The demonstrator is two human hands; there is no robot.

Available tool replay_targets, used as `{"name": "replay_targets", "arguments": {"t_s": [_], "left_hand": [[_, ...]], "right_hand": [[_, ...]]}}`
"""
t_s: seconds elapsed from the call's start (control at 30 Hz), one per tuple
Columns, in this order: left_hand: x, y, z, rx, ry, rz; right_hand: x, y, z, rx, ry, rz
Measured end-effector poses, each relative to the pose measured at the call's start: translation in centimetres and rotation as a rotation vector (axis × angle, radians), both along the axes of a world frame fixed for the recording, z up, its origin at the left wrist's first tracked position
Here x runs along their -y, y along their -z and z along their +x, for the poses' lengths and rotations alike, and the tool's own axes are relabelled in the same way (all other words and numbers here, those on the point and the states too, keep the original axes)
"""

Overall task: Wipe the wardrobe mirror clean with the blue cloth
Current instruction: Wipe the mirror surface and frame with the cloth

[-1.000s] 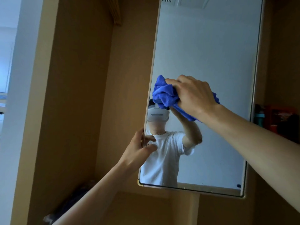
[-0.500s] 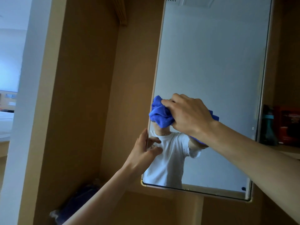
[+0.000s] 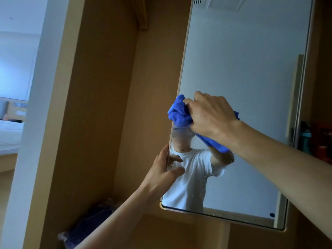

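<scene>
My right hand point(image 3: 210, 115) gripped the bunched blue cloth point(image 3: 177, 112) against the wardrobe mirror point(image 3: 242, 69), at its left edge. My left hand point(image 3: 161, 175) pinched that edge lower down, thumb on the glass. I judged the thumb could smudge it, and hard pressing might swing the panel. No writing was legible.

Upper mirror point(image 3: 242, 60) glass unobstructed, left hand point(image 3: 161, 173) blocking lower-left edge

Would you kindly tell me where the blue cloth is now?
Head view: the blue cloth is bunched in the right hand, at the left edge of the mirror, above the left hand.
</scene>
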State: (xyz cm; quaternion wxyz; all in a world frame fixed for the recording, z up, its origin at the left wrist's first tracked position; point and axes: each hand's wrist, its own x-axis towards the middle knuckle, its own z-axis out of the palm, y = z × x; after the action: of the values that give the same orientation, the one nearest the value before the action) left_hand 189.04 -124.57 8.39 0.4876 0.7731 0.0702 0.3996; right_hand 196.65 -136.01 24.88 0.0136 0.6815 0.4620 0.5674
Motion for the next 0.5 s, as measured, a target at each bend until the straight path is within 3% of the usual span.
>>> {"name": "replay_targets", "arguments": {"t_s": [0.27, 0.5], "left_hand": [[0.1, 0.1, 0.4, 0.025, 0.015, -0.03], [0.2, 0.5, 0.2, 0.034, -0.001, -0.037]], "right_hand": [[0.1, 4.8, -0.1, 0.09, 0.048, -0.147], [1.6, 3.9, 1.0, -0.009, -0.018, -0.139]]}}
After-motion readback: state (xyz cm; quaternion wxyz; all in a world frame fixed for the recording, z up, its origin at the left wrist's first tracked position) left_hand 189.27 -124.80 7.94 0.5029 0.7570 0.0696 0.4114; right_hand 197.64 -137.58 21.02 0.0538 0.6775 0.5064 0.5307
